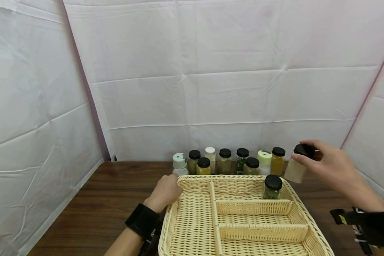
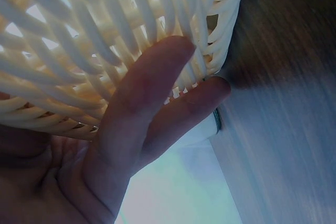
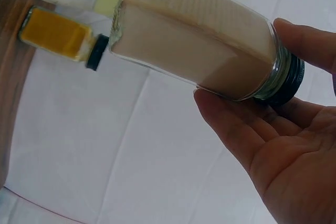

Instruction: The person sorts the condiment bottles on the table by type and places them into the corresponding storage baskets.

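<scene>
My right hand (image 1: 334, 169) holds a glass spice jar (image 1: 295, 170) of pale beige powder near its black lid, tilted and off the table, beyond the basket's far right corner. In the right wrist view, fingers and thumb grip the jar (image 3: 197, 40) around its neck and shoulder. At the far left corner of the wicker basket (image 1: 212, 213), my left hand (image 1: 166, 192) grips the rim; in the left wrist view its fingers (image 2: 139, 103) lie against the woven wall. A black-lidded jar of green herbs (image 1: 272, 188) stands in the basket's far right compartment.
Behind the basket, several jars line the back of the dark wooden table (image 1: 124, 192), among them a yellow powder jar (image 1: 277, 163), a pale-green-capped bottle (image 1: 264, 161) and a white-lidded jar (image 1: 210, 158). White cloth walls (image 1: 230, 96) enclose the table. Woven dividers (image 1: 254, 207) split the basket.
</scene>
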### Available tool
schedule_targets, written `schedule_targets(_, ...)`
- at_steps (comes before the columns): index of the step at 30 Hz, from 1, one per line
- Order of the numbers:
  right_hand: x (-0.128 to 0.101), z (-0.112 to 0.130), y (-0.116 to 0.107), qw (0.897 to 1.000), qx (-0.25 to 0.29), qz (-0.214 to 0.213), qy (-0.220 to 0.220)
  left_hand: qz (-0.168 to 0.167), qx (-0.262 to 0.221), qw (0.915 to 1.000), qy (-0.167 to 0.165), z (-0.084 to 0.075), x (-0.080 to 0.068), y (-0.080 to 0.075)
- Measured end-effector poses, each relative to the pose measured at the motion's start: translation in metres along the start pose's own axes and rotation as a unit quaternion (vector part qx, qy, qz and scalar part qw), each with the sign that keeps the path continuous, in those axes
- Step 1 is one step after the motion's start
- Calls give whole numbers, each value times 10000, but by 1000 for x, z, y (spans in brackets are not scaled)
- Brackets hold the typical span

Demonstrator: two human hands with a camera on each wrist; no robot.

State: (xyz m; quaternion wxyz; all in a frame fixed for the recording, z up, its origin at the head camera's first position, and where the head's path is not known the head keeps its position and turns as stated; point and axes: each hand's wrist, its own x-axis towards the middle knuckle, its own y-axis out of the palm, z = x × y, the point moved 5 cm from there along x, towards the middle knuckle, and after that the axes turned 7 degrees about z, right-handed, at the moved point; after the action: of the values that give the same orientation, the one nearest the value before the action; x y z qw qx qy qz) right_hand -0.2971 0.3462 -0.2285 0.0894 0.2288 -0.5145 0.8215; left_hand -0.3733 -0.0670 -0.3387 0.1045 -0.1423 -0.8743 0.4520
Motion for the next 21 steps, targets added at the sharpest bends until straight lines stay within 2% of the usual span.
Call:
schedule_targets(7, -6, 14, -9, 10000, -32, 89, -13, -7, 81, 10000, -15, 0, 0, 0)
schedule_targets(13, -14, 24, -16, 9993, -103, 343, 71, -8, 74, 10000, 33, 0, -1, -1)
schedule_targets(21, -22, 34, -21, 9973, -147, 725, -29, 19, 82, 10000, -48, 0, 0, -1)
